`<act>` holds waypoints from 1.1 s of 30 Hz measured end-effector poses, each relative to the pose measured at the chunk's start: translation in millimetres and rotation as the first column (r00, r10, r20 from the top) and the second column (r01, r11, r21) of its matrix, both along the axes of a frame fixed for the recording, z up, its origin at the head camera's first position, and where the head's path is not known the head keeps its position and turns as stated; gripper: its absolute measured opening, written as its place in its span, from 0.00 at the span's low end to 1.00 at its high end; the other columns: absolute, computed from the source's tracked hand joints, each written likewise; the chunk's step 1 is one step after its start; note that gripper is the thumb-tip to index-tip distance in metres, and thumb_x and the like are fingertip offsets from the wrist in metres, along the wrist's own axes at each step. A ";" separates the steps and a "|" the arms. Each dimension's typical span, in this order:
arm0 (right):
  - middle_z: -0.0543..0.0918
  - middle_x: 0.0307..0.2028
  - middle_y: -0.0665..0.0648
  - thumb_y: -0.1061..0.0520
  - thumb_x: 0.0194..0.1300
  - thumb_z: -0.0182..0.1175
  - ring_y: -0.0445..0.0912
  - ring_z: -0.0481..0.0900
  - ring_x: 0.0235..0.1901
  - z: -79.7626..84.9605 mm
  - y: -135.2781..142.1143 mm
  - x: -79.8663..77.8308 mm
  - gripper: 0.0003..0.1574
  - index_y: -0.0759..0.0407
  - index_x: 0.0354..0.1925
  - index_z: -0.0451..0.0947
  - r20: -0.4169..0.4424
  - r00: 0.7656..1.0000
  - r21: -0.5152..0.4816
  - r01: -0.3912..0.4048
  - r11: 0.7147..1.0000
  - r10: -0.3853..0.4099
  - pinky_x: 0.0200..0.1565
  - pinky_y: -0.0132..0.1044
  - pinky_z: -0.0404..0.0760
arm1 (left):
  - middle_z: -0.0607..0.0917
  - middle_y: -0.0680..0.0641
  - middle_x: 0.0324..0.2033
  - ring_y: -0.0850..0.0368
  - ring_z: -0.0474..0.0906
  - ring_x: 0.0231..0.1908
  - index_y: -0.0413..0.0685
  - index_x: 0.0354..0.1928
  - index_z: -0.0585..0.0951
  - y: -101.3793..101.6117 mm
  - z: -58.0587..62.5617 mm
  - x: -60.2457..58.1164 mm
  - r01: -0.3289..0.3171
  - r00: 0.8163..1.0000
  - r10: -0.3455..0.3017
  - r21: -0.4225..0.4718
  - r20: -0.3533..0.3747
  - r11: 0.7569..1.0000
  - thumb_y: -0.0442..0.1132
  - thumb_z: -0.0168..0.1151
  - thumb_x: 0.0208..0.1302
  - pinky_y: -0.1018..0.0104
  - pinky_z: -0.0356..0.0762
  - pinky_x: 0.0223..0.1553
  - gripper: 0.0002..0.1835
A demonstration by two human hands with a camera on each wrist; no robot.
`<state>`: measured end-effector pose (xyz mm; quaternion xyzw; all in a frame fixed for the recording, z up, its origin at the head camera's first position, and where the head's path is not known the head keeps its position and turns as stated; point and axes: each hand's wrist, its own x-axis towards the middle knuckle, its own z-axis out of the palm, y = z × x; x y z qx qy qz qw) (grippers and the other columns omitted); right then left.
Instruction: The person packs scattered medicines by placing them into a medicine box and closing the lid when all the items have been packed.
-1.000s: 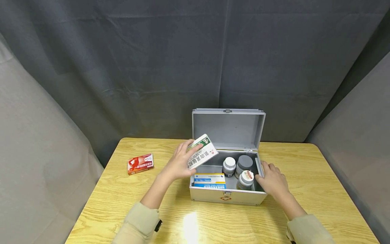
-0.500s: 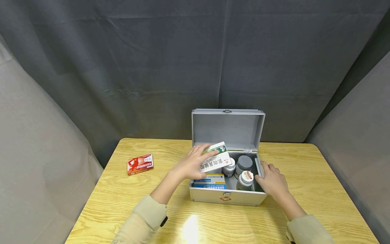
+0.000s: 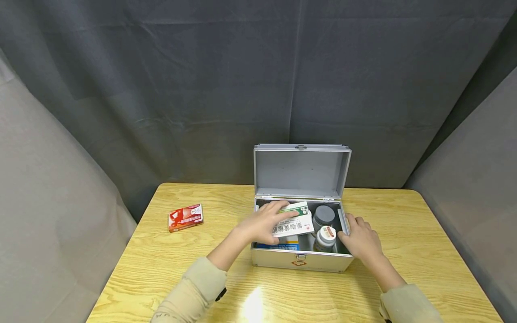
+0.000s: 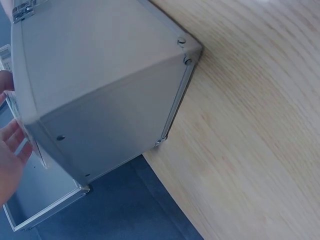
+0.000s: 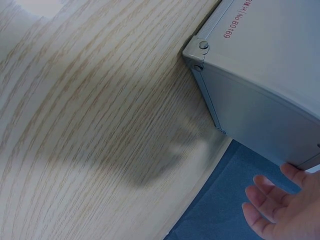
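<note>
My left hand [image 3: 262, 224] holds a white and green medicine box [image 3: 296, 224] within the mouth of the silver first-aid case [image 3: 278, 257], over a blue, white and yellow medicine box [image 3: 288, 246] inside. From the left wrist view, the fingers [image 4: 11, 135] and the box's edge show at the case's rim. My right hand [image 3: 361, 237] rests at the case's right rim with its thumb at the edge. Its other fingers [image 5: 262, 200] are loosely spread beside the case in the right wrist view. Inside at the right stand a grey-capped bottle [image 3: 324, 215] and a white-capped bottle [image 3: 325, 237].
The case's lid [image 3: 300, 172] stands raised at the back. A red and white medicine box [image 3: 186, 218] lies on the wooden table [image 3: 181, 255] to the left. A dark grey curtain [image 3: 202, 89] hangs behind the table.
My left hand has carried the white and green box rightward and down into the case's mouth, now covering the rear white-capped bottle. My right hand has stayed at the rim.
</note>
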<state>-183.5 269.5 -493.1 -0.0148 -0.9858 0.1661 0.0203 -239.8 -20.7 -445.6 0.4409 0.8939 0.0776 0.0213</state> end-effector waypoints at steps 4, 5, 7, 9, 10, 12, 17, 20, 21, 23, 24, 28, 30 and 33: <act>0.66 0.52 0.75 0.47 0.60 0.51 0.69 0.66 0.50 -2.0 1.4 -0.8 0.38 0.67 0.62 0.57 -0.004 1.000 0.000 -0.001 1.000 0.001 0.43 0.64 0.67 | 0.55 0.48 0.67 0.51 0.53 0.65 0.68 0.68 0.58 2.0 -4.3 1.4 0.015 1.000 -0.014 -0.041 0.015 0.999 0.45 0.68 0.42 0.56 0.56 0.63 0.47; 0.66 0.52 0.75 0.48 0.60 0.51 0.69 0.66 0.50 -2.2 1.7 -1.1 0.38 0.67 0.62 0.57 -0.005 1.000 0.000 -0.001 1.000 0.001 0.43 0.64 0.67 | 0.56 0.48 0.67 0.52 0.54 0.65 0.68 0.67 0.58 2.3 -5.1 1.9 0.019 1.000 -0.018 -0.052 0.016 0.998 0.44 0.68 0.42 0.57 0.55 0.64 0.47; 0.66 0.52 0.75 0.48 0.60 0.51 0.69 0.66 0.50 -2.8 2.1 -1.6 0.38 0.67 0.62 0.57 -0.006 1.000 0.000 -0.001 1.000 0.001 0.43 0.64 0.67 | 0.57 0.48 0.66 0.52 0.54 0.65 0.67 0.67 0.58 2.7 -6.5 2.7 0.029 0.999 -0.028 -0.070 0.017 0.997 0.44 0.68 0.42 0.58 0.53 0.64 0.47; 0.66 0.52 0.75 0.48 0.60 0.51 0.69 0.66 0.50 -2.7 2.2 -1.7 0.38 0.67 0.62 0.58 -0.009 1.000 -0.002 -0.001 1.000 0.001 0.42 0.64 0.67 | 0.58 0.48 0.66 0.53 0.55 0.65 0.66 0.67 0.59 2.9 -7.7 3.1 0.039 0.999 -0.038 -0.082 0.018 0.996 0.44 0.67 0.42 0.59 0.53 0.64 0.46; 0.66 0.52 0.75 0.48 0.60 0.51 0.69 0.66 0.50 -2.5 2.1 -1.6 0.38 0.67 0.62 0.58 -0.009 1.000 -0.003 -0.002 1.000 0.002 0.42 0.64 0.67 | 0.58 0.48 0.66 0.54 0.56 0.64 0.66 0.67 0.60 3.0 -7.9 3.2 0.044 0.999 -0.042 -0.085 0.022 0.995 0.43 0.67 0.42 0.59 0.53 0.64 0.46; 0.66 0.52 0.75 0.48 0.60 0.51 0.69 0.66 0.50 -2.6 2.3 -1.3 0.38 0.67 0.62 0.57 -0.006 1.000 -0.002 -0.002 1.000 0.002 0.42 0.64 0.67 | 0.59 0.49 0.66 0.54 0.56 0.64 0.66 0.67 0.60 3.1 -8.3 2.5 0.055 0.998 -0.052 -0.088 0.038 0.995 0.42 0.67 0.42 0.59 0.54 0.64 0.45; 0.67 0.52 0.75 0.47 0.60 0.52 0.68 0.66 0.50 -1.7 1.9 0.3 0.38 0.67 0.62 0.57 0.000 1.000 -0.005 -0.003 1.000 0.003 0.42 0.63 0.68 | 0.61 0.49 0.64 0.56 0.59 0.62 0.65 0.66 0.62 3.4 -11.3 -2.8 0.091 0.993 -0.082 -0.103 0.087 0.991 0.37 0.66 0.43 0.59 0.59 0.61 0.44; 0.67 0.52 0.75 0.47 0.59 0.52 0.68 0.67 0.50 -1.7 1.8 0.2 0.38 0.67 0.62 0.58 -0.001 1.000 -0.008 -0.004 1.000 0.004 0.42 0.63 0.68 | 0.62 0.49 0.64 0.56 0.60 0.61 0.65 0.66 0.63 3.2 -13.6 -5.9 0.104 0.989 -0.092 -0.111 0.112 0.988 0.36 0.66 0.43 0.60 0.61 0.60 0.43; 0.67 0.52 0.75 0.47 0.59 0.51 0.68 0.67 0.50 -1.8 2.0 0.1 0.38 0.67 0.62 0.57 -0.001 1.000 -0.007 -0.005 1.000 0.005 0.42 0.63 0.68 | 0.63 0.49 0.63 0.56 0.60 0.61 0.65 0.66 0.63 3.1 -14.2 -6.7 0.108 0.988 -0.094 -0.113 0.118 0.988 0.36 0.66 0.43 0.60 0.62 0.60 0.43; 0.67 0.52 0.75 0.47 0.59 0.51 0.68 0.66 0.50 -2.3 2.6 -0.4 0.39 0.67 0.63 0.57 -0.002 1.000 -0.003 -0.006 1.000 0.006 0.42 0.63 0.68 | 0.63 0.49 0.63 0.56 0.61 0.60 0.65 0.65 0.64 3.0 -15.5 -8.1 0.111 0.988 -0.096 -0.121 0.124 0.986 0.36 0.66 0.43 0.61 0.63 0.59 0.43; 0.67 0.52 0.75 0.47 0.59 0.51 0.68 0.66 0.50 -2.8 3.1 -0.8 0.39 0.67 0.63 0.57 -0.003 1.000 -0.002 -0.007 1.000 0.007 0.42 0.63 0.68 | 0.64 0.49 0.62 0.56 0.62 0.60 0.65 0.65 0.64 3.2 -16.2 -8.7 0.112 0.988 -0.096 -0.126 0.124 0.986 0.36 0.67 0.43 0.62 0.63 0.58 0.42; 0.66 0.52 0.75 0.47 0.60 0.51 0.68 0.66 0.50 -3.4 3.3 -1.4 0.39 0.67 0.62 0.57 -0.007 1.000 0.000 -0.007 1.000 0.007 0.42 0.63 0.68 | 0.66 0.50 0.61 0.56 0.64 0.57 0.65 0.64 0.67 4.3 -18.1 -10.5 0.116 0.988 -0.098 -0.147 0.122 0.982 0.38 0.68 0.43 0.64 0.66 0.55 0.41; 0.66 0.53 0.75 0.48 0.60 0.51 0.68 0.66 0.50 -2.6 2.7 -1.2 0.38 0.67 0.62 0.57 -0.005 1.000 -0.002 -0.006 1.000 0.006 0.42 0.63 0.67 | 0.66 0.50 0.61 0.57 0.64 0.57 0.66 0.63 0.67 4.6 -19.1 -10.7 0.117 0.988 -0.098 -0.163 0.119 0.980 0.38 0.68 0.43 0.65 0.67 0.54 0.40; 0.66 0.53 0.75 0.47 0.60 0.51 0.68 0.66 0.50 -1.4 1.8 -0.7 0.39 0.67 0.63 0.57 0.003 1.000 -0.004 -0.004 1.000 0.004 0.43 0.63 0.67 | 0.66 0.51 0.61 0.58 0.65 0.57 0.68 0.63 0.67 4.9 -20.3 -10.8 0.126 0.988 -0.107 -0.181 0.109 0.975 0.38 0.68 0.44 0.66 0.67 0.54 0.40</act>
